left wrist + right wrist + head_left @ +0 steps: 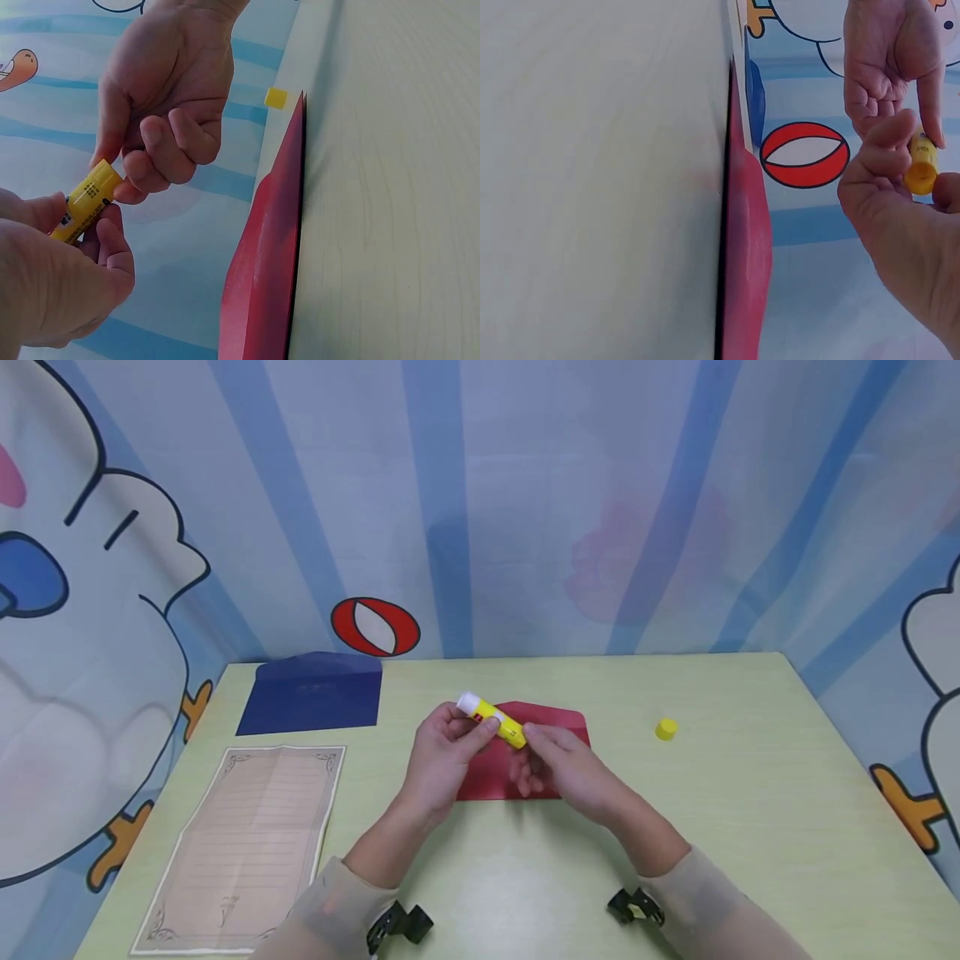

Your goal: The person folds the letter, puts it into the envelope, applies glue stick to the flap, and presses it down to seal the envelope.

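My left hand (437, 760) holds a yellow glue stick (495, 720) between thumb and fingers, its white end pointing up and to the left. At the stick's lower end, my right hand (581, 777) pinches the yellow base with thumb and forefinger, the other fingers curled loosely below. In the right wrist view the round base of the glue stick (921, 177) faces the camera. Both hands are above a red envelope (483, 777), which lies on the table with its flap raised toward the back. Off to the right stands the small yellow cap (666, 729).
A dark blue envelope (311, 700) lies at the back left of the table (750, 827). In front of it is a lined sheet of letter paper (251, 835) with a decorated border. Behind the table hangs a printed blue-striped cloth (517, 510).
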Demonstrator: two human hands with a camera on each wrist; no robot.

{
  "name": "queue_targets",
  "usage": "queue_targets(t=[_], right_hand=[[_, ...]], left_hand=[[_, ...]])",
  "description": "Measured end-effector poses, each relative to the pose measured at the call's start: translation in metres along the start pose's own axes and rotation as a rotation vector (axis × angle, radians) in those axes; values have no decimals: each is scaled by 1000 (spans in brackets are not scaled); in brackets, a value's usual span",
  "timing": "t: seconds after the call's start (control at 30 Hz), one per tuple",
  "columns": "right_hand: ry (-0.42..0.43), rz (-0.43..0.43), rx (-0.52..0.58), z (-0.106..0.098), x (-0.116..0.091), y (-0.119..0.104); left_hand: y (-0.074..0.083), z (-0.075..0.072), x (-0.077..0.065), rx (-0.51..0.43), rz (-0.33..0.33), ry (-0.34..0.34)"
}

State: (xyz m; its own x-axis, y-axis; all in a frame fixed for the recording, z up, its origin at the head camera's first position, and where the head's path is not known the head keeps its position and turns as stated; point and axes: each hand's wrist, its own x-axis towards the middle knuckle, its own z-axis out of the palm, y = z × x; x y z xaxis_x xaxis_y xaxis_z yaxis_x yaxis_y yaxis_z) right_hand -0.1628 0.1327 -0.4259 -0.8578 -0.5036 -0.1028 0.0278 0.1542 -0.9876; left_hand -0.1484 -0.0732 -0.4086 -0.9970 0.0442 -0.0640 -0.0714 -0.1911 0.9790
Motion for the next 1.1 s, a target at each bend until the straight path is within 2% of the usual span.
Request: queue_targets(t=[0.1, 0.27, 0.4, 0.5, 0.63, 0.87, 0.97, 1.1], right_hand=[[40, -48, -21, 0, 0, -1], [156, -200, -191, 2, 2, -1], [199, -247, -243, 4, 2, 0], [193, -234, -246, 4, 2, 1], [141, -181, -226, 2, 2, 2], [44, -60, -73, 0, -1, -1], [12, -46, -32, -1, 0, -1], [49, -67, -47, -1, -1, -2]], left_hand=[[1, -1, 0, -3, 3, 7], [0, -2, 0, -5, 7, 28], [1, -2, 1, 3, 3, 24], [1, -1, 0, 11, 0, 24], [2, 0, -1, 16, 0, 23], [2, 1, -1, 18, 4, 17], [2, 1, -2, 25, 5, 18], [2, 1, -2, 22, 2, 23]])
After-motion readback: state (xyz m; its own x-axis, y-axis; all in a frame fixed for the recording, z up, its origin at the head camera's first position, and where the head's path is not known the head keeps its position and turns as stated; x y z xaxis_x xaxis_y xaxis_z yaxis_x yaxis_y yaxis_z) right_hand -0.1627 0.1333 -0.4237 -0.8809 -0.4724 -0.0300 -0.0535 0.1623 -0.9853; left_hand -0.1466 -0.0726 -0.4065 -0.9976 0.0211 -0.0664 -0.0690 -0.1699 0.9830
